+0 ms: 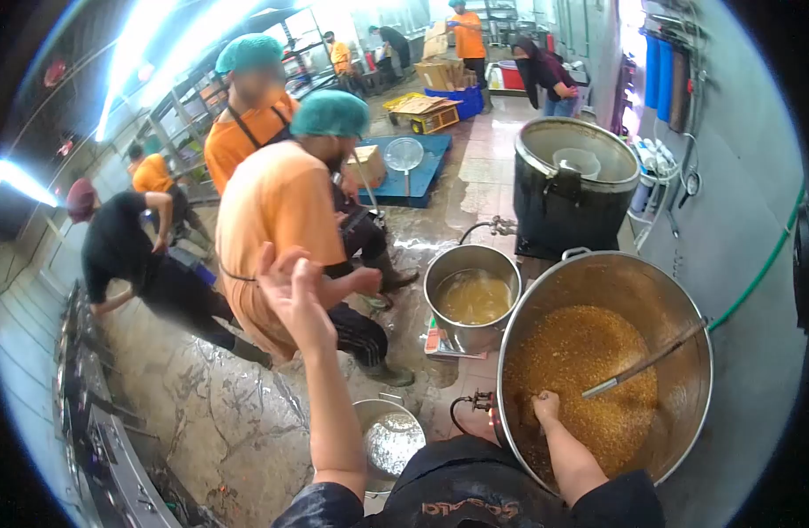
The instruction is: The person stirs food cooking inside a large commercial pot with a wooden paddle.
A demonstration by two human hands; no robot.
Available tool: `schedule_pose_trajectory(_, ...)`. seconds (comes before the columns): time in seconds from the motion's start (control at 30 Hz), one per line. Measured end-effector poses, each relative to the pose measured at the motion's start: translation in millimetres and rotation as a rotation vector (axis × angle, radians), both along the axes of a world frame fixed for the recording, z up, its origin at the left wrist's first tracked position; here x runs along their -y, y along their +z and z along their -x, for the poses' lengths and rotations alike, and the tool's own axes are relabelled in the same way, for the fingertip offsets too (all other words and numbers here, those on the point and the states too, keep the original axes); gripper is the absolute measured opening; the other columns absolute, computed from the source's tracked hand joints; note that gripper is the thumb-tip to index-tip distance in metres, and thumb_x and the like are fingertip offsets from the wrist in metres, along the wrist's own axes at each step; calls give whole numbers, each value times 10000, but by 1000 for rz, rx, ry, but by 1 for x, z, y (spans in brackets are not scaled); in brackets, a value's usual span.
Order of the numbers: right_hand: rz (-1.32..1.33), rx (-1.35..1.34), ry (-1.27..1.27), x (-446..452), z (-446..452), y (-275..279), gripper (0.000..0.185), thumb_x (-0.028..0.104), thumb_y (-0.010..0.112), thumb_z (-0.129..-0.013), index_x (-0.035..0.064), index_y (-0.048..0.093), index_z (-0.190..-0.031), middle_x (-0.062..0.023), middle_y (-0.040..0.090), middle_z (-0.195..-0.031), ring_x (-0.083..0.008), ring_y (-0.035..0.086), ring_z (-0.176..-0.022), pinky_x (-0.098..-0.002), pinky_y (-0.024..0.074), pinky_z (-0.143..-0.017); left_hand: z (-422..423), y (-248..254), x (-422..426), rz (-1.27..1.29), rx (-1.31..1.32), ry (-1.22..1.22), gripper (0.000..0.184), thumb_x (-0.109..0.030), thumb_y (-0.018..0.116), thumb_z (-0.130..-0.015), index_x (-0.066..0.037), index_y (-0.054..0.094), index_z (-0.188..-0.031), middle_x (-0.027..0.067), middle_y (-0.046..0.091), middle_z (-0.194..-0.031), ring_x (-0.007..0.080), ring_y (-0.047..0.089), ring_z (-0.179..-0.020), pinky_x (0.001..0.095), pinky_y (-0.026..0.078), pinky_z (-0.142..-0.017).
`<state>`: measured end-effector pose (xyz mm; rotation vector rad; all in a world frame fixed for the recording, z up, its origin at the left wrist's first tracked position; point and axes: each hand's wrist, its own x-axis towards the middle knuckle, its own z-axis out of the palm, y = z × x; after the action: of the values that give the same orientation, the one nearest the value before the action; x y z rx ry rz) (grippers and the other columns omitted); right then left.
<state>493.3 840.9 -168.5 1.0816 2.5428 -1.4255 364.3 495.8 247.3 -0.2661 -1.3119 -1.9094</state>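
My left hand (297, 295) is raised in the air at the left, its fingers apart and nothing in it. Down inside a large steel pot (697, 396), my right hand (546, 407) is closed, close over a brown grainy mixture (589, 352). Whatever its fingers may hold is hidden. A long metal paddle or stirrer (651, 354) leans across the pot to its right rim, its lower end at the mixture, apart from my right hand.
A smaller steel pot of yellowish liquid (475, 297) and a tall dark vat (567, 198) stand beyond. A metal bucket (392, 440) is by my left side. Close ahead-left, a co-worker in orange (277, 202) stands near my left hand. A green hose (765, 264) hangs along the wall.
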Motion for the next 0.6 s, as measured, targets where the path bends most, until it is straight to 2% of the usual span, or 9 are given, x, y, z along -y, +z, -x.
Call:
schedule_pose_trajectory(0.07, -6, -21, 60, 2, 5, -6, 293, 129, 624, -676, 34, 383, -539, -70, 342, -502, -196, 359, -488, -338, 343, -512, 25, 7, 42, 309, -16, 439, 526, -45, 581, -765, -33, 341, -1233, 128, 422, -1148, 216, 429, -1063, 302, 346, -882)
schedule_pose_trajectory(0.1, -12, -22, 82, 1, 4, -8, 281, 125, 624, -674, 30, 399, -537, -79, 363, -499, -199, 373, -484, -338, 347, -509, 45, 0, 69, 412, 7, 521, 572, -112, 630, -739, -29, 358, -1235, 152, 375, -1226, 246, 362, -1148, 350, 289, -945)
schedule_pose_trajectory(0.17, -25, -26, 120, 2, 4, -17, 256, 117, 624, -671, 23, 430, -533, -95, 405, -493, -206, 403, -477, -339, 357, -503, 91, -19, 104, 657, 93, 821, 654, -223, 691, -688, -35, 377, -1231, 160, 316, -1286, 303, 265, -1215, 406, 235, -985)
schedule_pose_trajectory(0.23, -32, -57, 162, 3, 5, -17, 251, 112, 626, -667, 20, 436, -533, -100, 415, -491, -212, 416, -476, -332, 363, -506, 155, -69, 133, 833, 277, 1085, 778, -390, 706, -635, -91, 355, -1261, 171, 232, -1346, 364, 180, -1251, 500, 172, -1000)
schedule_pose_trajectory(0.3, -49, -78, 181, 4, -2, -19, 235, 101, 632, -659, 16, 452, -533, -103, 434, -484, -223, 432, -471, -323, 374, -510, 201, -133, 142, 862, 675, 1003, 858, -516, 665, -614, -170, 300, -1309, 173, 142, -1388, 387, 89, -1279, 582, 95, -989)
schedule_pose_trajectory(0.37, -100, -81, 212, 5, -4, -21, 213, 91, 638, -651, 9, 473, -543, -112, 460, -495, -230, 442, -480, -326, 387, -525, 223, -180, 141, 971, 1034, 847, 895, -560, 625, -623, -225, 220, -1347, 182, 78, -1406, 385, 11, -1294, 622, 45, -969)
schedule_pose_trajectory(0.47, -81, 0, 211, 6, -8, -20, 197, 85, 644, -646, -6, 489, -566, -137, 492, -535, -234, 460, -509, -334, 401, -552, 229, -205, 130, 1277, 939, 952, 908, -510, 622, -645, -213, 158, -1367, 177, 38, -1413, 432, -33, -1278, 609, 30, -979)
schedule_pose_trajectory(0.57, -43, 136, 178, 1, -15, -27, 190, 88, 647, -645, -19, 500, -591, -160, 512, -578, -244, 486, -548, -337, 408, -577, 255, -214, 121, 1219, 928, 971, 901, -460, 621, -651, -177, 154, -1368, 179, 35, -1413, 450, -28, -1271, 607, 32, -982)
schedule_pose_trajectory(0.6, -54, 153, 165, 5, -13, -32, 189, 91, 649, -645, -24, 505, -605, -168, 517, -597, -251, 503, -571, -338, 411, -588, 261, -224, 122, 1208, 833, 972, 896, -422, 611, -647, -135, 157, -1365, 178, 43, -1414, 469, -24, -1263, 606, 28, -984)
